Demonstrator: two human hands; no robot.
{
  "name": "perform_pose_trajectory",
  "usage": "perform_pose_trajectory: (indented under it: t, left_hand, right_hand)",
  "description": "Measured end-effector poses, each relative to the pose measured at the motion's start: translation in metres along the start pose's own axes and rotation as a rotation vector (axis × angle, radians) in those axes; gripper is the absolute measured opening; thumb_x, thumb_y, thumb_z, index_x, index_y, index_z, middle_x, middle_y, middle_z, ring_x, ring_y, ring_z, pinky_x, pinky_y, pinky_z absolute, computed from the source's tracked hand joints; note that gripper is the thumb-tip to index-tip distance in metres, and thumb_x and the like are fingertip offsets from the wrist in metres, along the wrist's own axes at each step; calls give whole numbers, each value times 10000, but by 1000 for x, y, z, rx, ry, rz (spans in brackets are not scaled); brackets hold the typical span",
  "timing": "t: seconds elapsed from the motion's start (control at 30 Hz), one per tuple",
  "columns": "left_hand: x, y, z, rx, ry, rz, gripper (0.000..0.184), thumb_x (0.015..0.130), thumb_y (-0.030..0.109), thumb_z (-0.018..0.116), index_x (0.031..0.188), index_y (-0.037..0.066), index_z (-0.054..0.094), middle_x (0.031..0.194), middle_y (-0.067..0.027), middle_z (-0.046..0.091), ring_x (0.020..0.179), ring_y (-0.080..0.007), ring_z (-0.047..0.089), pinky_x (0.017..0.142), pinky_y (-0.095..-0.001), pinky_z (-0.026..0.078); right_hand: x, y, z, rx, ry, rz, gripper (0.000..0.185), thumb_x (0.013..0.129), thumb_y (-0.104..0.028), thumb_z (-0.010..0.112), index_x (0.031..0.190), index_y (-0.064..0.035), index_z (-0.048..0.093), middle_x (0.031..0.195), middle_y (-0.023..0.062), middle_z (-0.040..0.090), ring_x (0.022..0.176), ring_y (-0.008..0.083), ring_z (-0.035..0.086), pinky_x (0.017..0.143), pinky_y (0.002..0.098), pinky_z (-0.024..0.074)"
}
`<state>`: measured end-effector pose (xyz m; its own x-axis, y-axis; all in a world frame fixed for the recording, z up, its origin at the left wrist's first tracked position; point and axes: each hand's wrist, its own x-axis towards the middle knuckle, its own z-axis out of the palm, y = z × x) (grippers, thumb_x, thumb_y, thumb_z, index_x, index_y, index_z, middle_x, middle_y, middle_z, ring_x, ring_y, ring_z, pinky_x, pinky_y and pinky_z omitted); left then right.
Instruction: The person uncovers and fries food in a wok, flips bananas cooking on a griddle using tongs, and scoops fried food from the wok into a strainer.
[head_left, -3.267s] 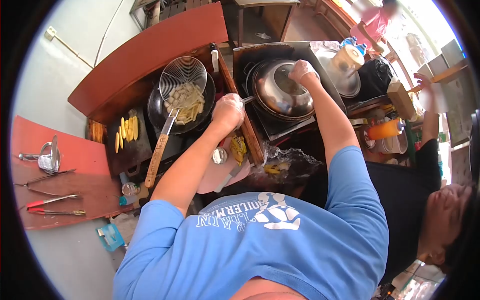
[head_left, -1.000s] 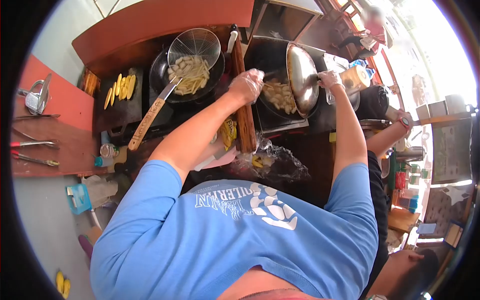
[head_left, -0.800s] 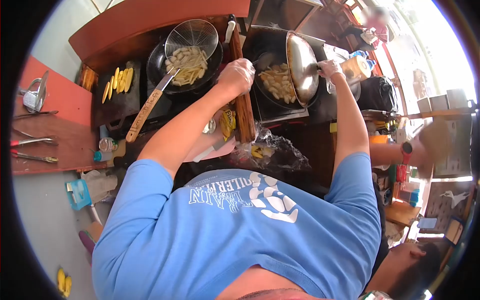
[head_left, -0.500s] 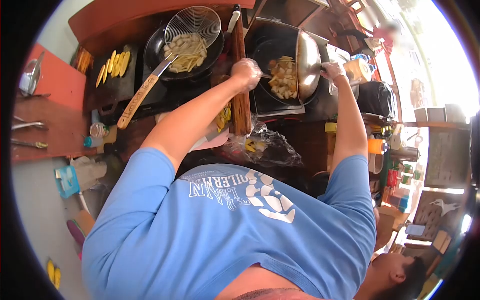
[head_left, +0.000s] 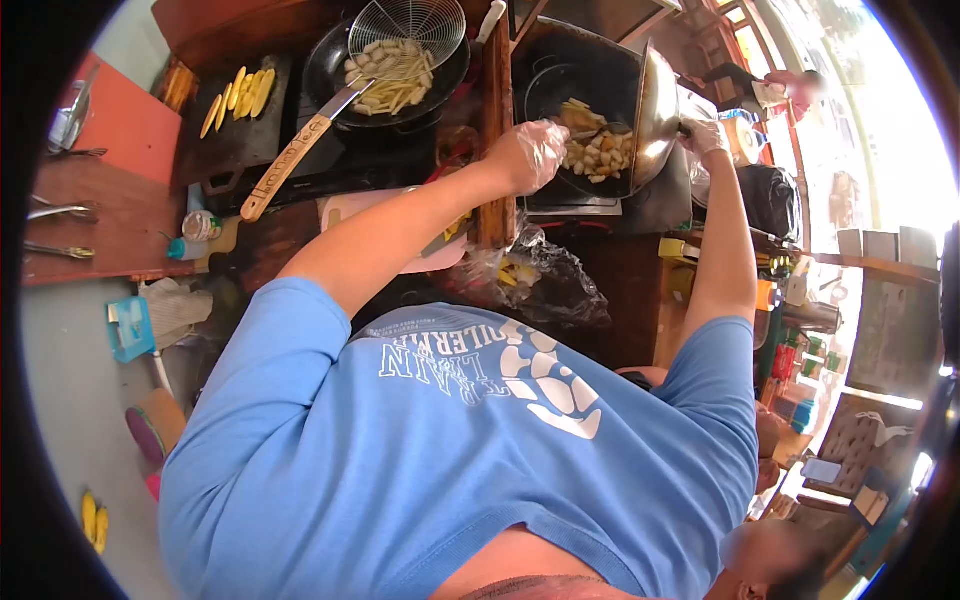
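My left hand (head_left: pixel 538 157), in a clear plastic glove, is closed at the near-left side of a dark pan (head_left: pixel 548 92). It grips a slim utensil, mostly hidden by the fist and the food. Pale chopped pieces and yellowish strips of food (head_left: pixel 598 155) lie in the pan. My right hand (head_left: pixel 706 137), also gloved, is closed on the dark knob of a shiny domed metal lid (head_left: pixel 655 115). The lid stands on edge, tilted up at the pan's right side.
Left of a wooden divider (head_left: pixel 497 150), a wok (head_left: pixel 330 60) holds frying pieces under a wire skimmer (head_left: pixel 410 25) with a wooden handle (head_left: pixel 285 170). Yellow slices (head_left: pixel 238 100) lie on a dark board. A plastic bag (head_left: pixel 550 275) sits nearer me. Other people are at the right.
My left hand has moved right, over the pan's edge and closer to the food. My right hand still holds the lid, now farther right in view. The whole view has shifted slightly.
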<state>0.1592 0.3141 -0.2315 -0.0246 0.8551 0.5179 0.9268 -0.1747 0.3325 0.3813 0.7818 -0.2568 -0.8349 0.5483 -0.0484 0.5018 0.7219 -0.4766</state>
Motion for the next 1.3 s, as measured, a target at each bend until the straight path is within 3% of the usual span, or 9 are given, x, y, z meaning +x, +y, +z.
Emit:
perform_pose_trajectory:
  t: [0.27, 0.37, 0.57, 0.73, 0.83, 1.03, 1.1, 1.2, 1.3]
  left_hand:
    - [-28, 36, -43, 159, -177, 162, 354, 823, 81, 558, 1150, -56, 546, 838, -122, 598, 808, -271, 610, 688, -346, 516]
    - [-38, 26, -33, 140, -199, 53, 350, 840, 89, 557, 1165, -42, 556, 882, -139, 614, 854, -279, 630, 728, -352, 532]
    - [-32, 19, -55, 259, -196, -101, 361, 866, 122, 556, 1189, -39, 562, 999, -152, 635, 910, -288, 635, 792, -362, 539]
    - [-28, -12, -28, 558, -283, -52, 384, 858, 178, 566, 1165, -54, 568, 976, -126, 639, 909, -231, 610, 775, -338, 529]
    - [-24, -6, -36, 160, -238, -290, 348, 856, 155, 544, 1133, -50, 591, 1031, -116, 641, 935, -226, 599, 779, -332, 519]
    - [-62, 8, -62, 415, -172, 116, 286, 808, 96, 536, 1051, -37, 609, 963, -139, 608, 827, -278, 596, 772, -355, 518]
    - [-75, 2, -55, 250, -117, -37, 299, 800, 83, 543, 1064, -37, 612, 1000, -144, 611, 831, -276, 594, 773, -354, 516]
    - [-82, 4, -82, 19, 13, -102, 284, 797, 57, 579, 1060, -38, 632, 1034, -170, 640, 822, -284, 600, 754, -376, 513]
    - [-87, 19, -123, -92, 266, -418, 210, 865, 109, 612, 1012, -31, 668, 910, -178, 681, 785, -306, 647, 725, -363, 525]
  right_hand:
    - [12, -11, 4, 86, -49, 144, 69, 805, -165, 659, 857, -122, 645, 789, 124, 656, 694, 287, 634, 656, 422, 480]
    - [21, -3, 8, -69, 40, -169, 63, 808, -156, 650, 836, -102, 633, 753, 119, 644, 658, 258, 619, 646, 402, 473]
    - [12, -53, 7, 14, -87, 263, 80, 797, -181, 659, 836, -114, 638, 742, 130, 653, 684, 322, 634, 657, 428, 475]
    - [-4, -85, 10, -255, -63, 36, 46, 782, -149, 652, 805, -108, 653, 731, 124, 662, 658, 274, 642, 628, 414, 480]
    - [-25, -132, 3, -631, -43, -238, 172, 838, -151, 612, 701, -60, 660, 618, 41, 607, 516, 121, 569, 475, 295, 439]
    - [-1, -87, 28, -345, -11, -23, 208, 871, -183, 575, 778, -48, 702, 653, 52, 631, 553, 118, 595, 521, 266, 500]
    - [8, -86, 31, -398, 3, -2, 184, 836, -201, 608, 798, -47, 701, 697, 66, 656, 623, 163, 633, 566, 307, 519]
    - [10, -126, 19, -1156, -140, -201, 192, 771, -220, 665, 845, -48, 705, 782, 97, 700, 747, 258, 695, 648, 397, 548]
    - [22, -122, 25, -1102, -81, -155, 183, 734, -178, 654, 843, -52, 730, 868, 157, 709, 820, 342, 697, 720, 456, 545]
